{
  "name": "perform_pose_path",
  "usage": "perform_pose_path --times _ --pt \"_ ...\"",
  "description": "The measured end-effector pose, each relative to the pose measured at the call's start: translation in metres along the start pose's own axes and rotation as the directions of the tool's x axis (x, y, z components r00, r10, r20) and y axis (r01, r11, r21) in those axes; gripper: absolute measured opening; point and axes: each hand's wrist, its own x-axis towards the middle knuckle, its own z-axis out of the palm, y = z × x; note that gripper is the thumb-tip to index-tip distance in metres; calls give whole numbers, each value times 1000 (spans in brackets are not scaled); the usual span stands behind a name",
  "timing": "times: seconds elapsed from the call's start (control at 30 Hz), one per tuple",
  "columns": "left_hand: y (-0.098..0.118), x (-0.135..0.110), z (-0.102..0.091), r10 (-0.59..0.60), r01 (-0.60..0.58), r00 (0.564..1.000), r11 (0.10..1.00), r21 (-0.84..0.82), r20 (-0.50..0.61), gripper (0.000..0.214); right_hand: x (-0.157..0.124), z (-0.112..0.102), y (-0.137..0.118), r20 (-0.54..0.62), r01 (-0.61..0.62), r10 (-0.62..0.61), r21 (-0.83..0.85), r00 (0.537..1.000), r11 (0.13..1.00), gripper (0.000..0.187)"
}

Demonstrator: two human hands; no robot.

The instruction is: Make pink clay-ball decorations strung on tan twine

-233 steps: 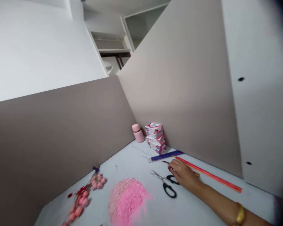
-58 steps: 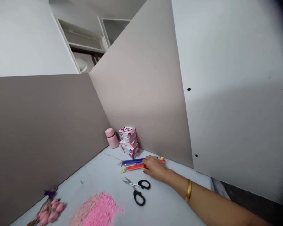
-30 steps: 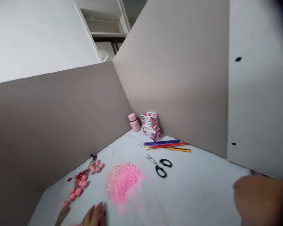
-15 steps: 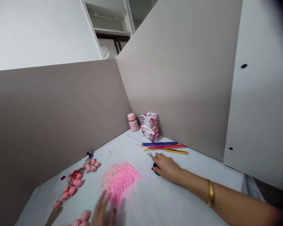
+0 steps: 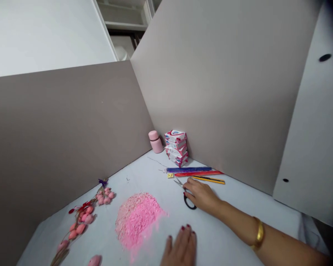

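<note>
My left hand (image 5: 180, 247) lies flat on the white cloth near the front, fingers stretched out, nothing in it. To its left is a heap of pink crumbs and powder (image 5: 140, 218). My right hand (image 5: 201, 193) has its fingers closed over the middle of a pair of scissors (image 5: 189, 203). The scissors' blades point up and left, and one black handle loop shows below the hand; the rest is hidden under the fingers. Just beyond the hand are a yellow utility knife (image 5: 211, 180), red sticks (image 5: 198, 173) and blue sticks (image 5: 187, 169).
Stacked pink-and-white boxes (image 5: 176, 147) and a pink flask (image 5: 155, 142) stand in the back corner. Bunches of pink bulb-like pieces on stems (image 5: 81, 223) lie along the left. A loose pink piece (image 5: 94, 260) is at the front edge. Grey panels (image 5: 211, 92) enclose the back.
My left hand has moved right, from beside the pink heap to the cloth right of it. My right hand has stayed at the scissors, with more of the black handle showing. The view has shifted slightly.
</note>
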Motion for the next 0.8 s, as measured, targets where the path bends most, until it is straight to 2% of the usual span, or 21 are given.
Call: perform_pose_path --times 0.03,0.07,0.1,0.2,0.27,0.33,0.43,0.47,0.53,0.63,0.67,0.7,0.8 --pt "-1 6 -3 -13 13 1000 1000 3 9 44 0 0 0 -3 1 -1 0 1000 1000 20" --pt "-4 11 -7 -46 45 999 999 20 14 54 0 0 0 -5 3 -3 0 1000 1000 20" --pt "-7 15 -13 -105 104 994 993 60 21 58 0 1 1 -7 6 -6 0 1000 1000 20" --pt "-13 16 -28 -62 58 995 997 58 74 60 0 1 2 -10 24 -24 6 1000 1000 20" --pt "-11 8 -30 -100 101 995 989 109 -9 58 0 2 4 -11 40 -40 14 999 999 20" --pt "-9 -7 -24 -173 206 969 960 191 -178 53 0 3 6 -9 60 -59 27 998 998 21" --pt "-17 -41 -13 -133 226 925 945 236 -355 41 1 8 11 -20 85 -84 38 996 996 23" --pt "-26 -55 -13 -102 213 912 946 245 -398 36 1 10 12 -30 93 -92 36 995 995 23" --pt "-50 -87 -21 -80 237 854 940 247 -514 38 2 13 14 -54 102 -101 27 993 994 23" --pt "-97 -131 -50 -187 412 767 877 247 -614 29 3 16 17 -63 105 -104 22 993 994 23" --pt "-113 -142 -60 -260 532 712 806 259 -653 26 3 17 17 -64 103 -101 24 993 994 24" --pt "-127 -152 -68 -315 607 702 735 303 -639 28 2 17 17 -68 101 -99 27 993 995 24" --pt "-159 -169 -76 -377 712 630 629 312 -679 37 1 17 17 -90 86 -83 36 993 996 25"
